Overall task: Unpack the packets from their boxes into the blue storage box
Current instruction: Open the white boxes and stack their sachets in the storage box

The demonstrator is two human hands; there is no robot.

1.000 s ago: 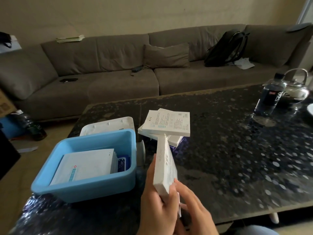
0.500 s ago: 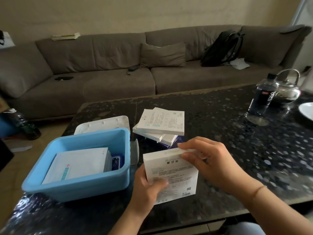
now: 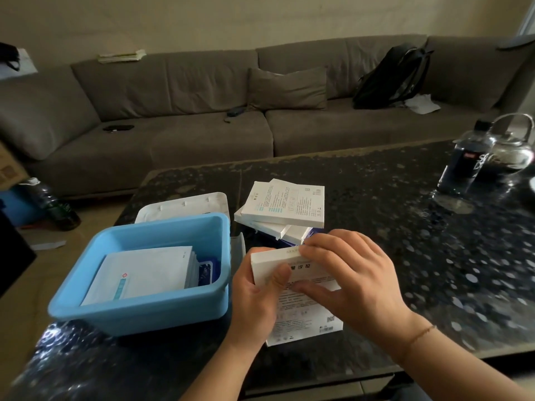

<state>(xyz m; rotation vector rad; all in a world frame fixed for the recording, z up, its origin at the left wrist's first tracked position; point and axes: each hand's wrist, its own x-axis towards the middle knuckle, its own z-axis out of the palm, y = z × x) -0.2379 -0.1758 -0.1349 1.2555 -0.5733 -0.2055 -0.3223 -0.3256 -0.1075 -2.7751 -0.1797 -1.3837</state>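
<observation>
Both my hands hold a flat white box (image 3: 307, 319) upright over the table's near edge. My left hand (image 3: 254, 299) grips its left side, thumb on the printed face. My right hand (image 3: 350, 279) curls over its top edge, fingers at the top flap and thumb on the face. The blue storage box (image 3: 139, 314) stands just left of my hands and holds several white packets (image 3: 144, 273) plus a dark blue one. Behind my hands lies a loose stack of white boxes (image 3: 285, 209).
A white lid (image 3: 179, 206) lies behind the blue storage box. On the dark speckled table (image 3: 405, 227), at the far right, stand a dark bottle (image 3: 463, 160) and a glass kettle (image 3: 512, 151). A grey sofa (image 3: 202, 111) with a black backpack (image 3: 393, 73) runs behind.
The held box turned from edge-on to face-on. My right hand came up from below to its top edge, then closed further over it, the thumb now on the face.
</observation>
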